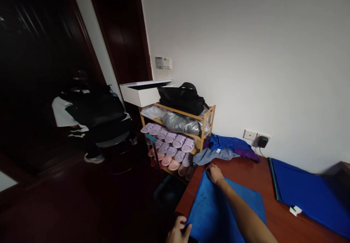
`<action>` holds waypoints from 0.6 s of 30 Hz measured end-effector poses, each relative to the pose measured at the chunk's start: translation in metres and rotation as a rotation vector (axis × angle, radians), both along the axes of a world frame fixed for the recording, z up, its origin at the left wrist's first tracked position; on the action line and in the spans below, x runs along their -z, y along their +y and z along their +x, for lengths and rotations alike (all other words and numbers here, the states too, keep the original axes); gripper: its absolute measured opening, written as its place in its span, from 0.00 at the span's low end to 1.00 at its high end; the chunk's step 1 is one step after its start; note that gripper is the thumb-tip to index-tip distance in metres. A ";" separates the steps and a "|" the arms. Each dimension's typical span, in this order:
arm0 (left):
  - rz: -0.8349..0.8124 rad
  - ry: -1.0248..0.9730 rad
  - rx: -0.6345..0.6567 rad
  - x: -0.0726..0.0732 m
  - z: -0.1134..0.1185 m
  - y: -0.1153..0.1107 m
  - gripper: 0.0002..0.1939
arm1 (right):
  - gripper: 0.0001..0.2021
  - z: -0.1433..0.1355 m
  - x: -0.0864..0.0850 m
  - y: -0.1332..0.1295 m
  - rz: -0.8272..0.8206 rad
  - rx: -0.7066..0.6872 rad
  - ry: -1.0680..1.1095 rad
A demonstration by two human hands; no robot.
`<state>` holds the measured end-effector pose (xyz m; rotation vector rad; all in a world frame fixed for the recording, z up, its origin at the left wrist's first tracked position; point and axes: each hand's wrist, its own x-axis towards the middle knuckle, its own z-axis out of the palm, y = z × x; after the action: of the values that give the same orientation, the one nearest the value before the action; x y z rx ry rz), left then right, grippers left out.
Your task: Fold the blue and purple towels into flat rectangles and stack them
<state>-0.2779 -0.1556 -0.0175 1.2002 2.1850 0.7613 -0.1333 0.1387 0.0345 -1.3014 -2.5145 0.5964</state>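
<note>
A blue cloth (210, 206) lies on the reddish-brown table (248, 173), its left edge along the table's left side. My left hand (179, 230) pinches the near left corner of the cloth, low in the view. At the far left corner, my right hand (214, 173) has its fingers closed on the cloth, and my right forearm crosses over the cloth. Part of the cloth is hidden under that forearm.
Crumpled blue, purple and grey clothes (229, 148) lie at the table's back. A folded blue cloth (308, 193) is on the right. A shoe rack (203, 133) holds slippers, a black bag (182, 99) and a white box (140, 95). A person (95, 111) sits on a stool.
</note>
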 end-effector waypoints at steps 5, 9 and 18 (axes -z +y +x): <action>0.218 -0.272 -0.114 -0.001 -0.003 0.002 0.32 | 0.13 0.004 -0.016 -0.006 -0.065 -0.026 0.169; 0.285 -0.427 -0.152 -0.013 0.000 0.007 0.42 | 0.18 0.025 -0.049 -0.016 -0.066 -0.062 0.343; 0.564 -0.332 -0.023 -0.126 0.002 0.008 0.35 | 0.19 0.158 -0.165 -0.070 0.029 -0.002 0.621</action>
<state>-0.2762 -0.1471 0.1087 1.1902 1.7631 1.5367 0.0246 0.0689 0.1998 -0.9156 -2.0021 0.8117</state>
